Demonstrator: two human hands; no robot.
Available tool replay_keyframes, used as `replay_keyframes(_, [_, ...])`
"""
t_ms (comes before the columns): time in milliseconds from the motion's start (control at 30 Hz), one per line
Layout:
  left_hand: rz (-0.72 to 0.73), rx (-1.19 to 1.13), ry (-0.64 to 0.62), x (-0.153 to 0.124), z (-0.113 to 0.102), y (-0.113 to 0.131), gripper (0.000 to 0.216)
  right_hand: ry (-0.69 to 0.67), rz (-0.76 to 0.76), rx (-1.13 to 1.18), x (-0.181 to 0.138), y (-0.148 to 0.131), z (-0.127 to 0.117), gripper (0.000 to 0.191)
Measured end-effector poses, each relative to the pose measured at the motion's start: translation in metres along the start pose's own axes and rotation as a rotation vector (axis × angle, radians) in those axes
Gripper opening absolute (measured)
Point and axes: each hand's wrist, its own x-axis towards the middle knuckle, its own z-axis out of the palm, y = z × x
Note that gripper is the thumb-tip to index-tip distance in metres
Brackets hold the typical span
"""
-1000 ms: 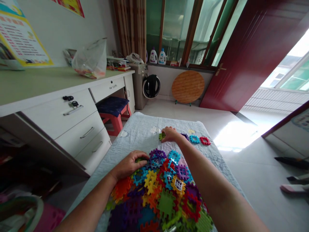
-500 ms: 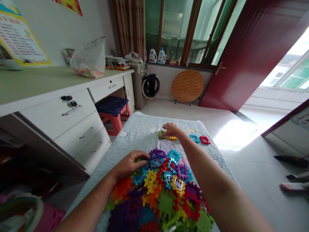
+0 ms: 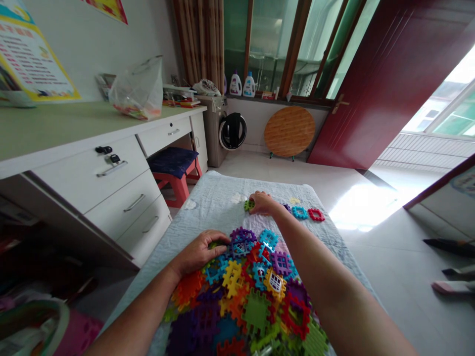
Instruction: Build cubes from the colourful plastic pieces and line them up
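Note:
A heap of coloured plastic puzzle tiles [image 3: 256,291] lies on a pale blue quilted mat [image 3: 215,202]. My left hand [image 3: 198,253] rests on the heap's left edge, fingers curled over a green tile. My right hand [image 3: 261,202] reaches to the mat's far end and presses down on tiles there, fingers bent, next to a green tile [image 3: 248,204]. To its right lie a row of single tiles: purple, blue [image 3: 299,212] and red [image 3: 315,214]. What is under the right palm is hidden.
A white desk with drawers [image 3: 111,173] runs along the left, with a plastic bag [image 3: 138,91] on top. A red stool [image 3: 176,170] stands under it. A round wooden tabletop [image 3: 289,132] leans on the far wall beside a dark red door [image 3: 386,84].
My right hand lifted slightly, showing an orange tile, then came down over the row again. My left hand stayed on the heap.

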Motion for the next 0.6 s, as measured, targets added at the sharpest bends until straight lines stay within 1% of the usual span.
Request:
replay_keyframes(233, [-0.013, -0.003, 0.008, 0.0, 0.001, 0.0, 0.028, -0.016, -0.001, 0.019, 0.001, -0.001, 0.002, 0.051])
replay_keyframes(333, [-0.024, -0.016, 0.016, -0.001, 0.001, -0.001, 0.029, 0.012, 0.011, 0.04, -0.006, -0.002, -0.001, 0.064])
replay_keyframes(400, [-0.039, -0.036, 0.018, -0.001, 0.001, 0.0, 0.03, 0.056, 0.007, 0.071, -0.017, -0.002, -0.005, 0.073])
replay_keyframes(433, [-0.051, -0.051, 0.016, -0.002, 0.0, 0.0, 0.031, 0.085, -0.004, 0.101, -0.026, -0.001, -0.007, 0.074])
replay_keyframes(500, [-0.085, -0.094, 0.01, -0.003, 0.0, 0.003, 0.033, 0.149, -0.039, 0.185, -0.047, 0.0, -0.012, 0.069])
replay_keyframes(600, [-0.125, -0.155, 0.008, -0.003, 0.0, 0.007, 0.035, 0.221, -0.103, 0.329, -0.084, 0.002, -0.013, 0.054])
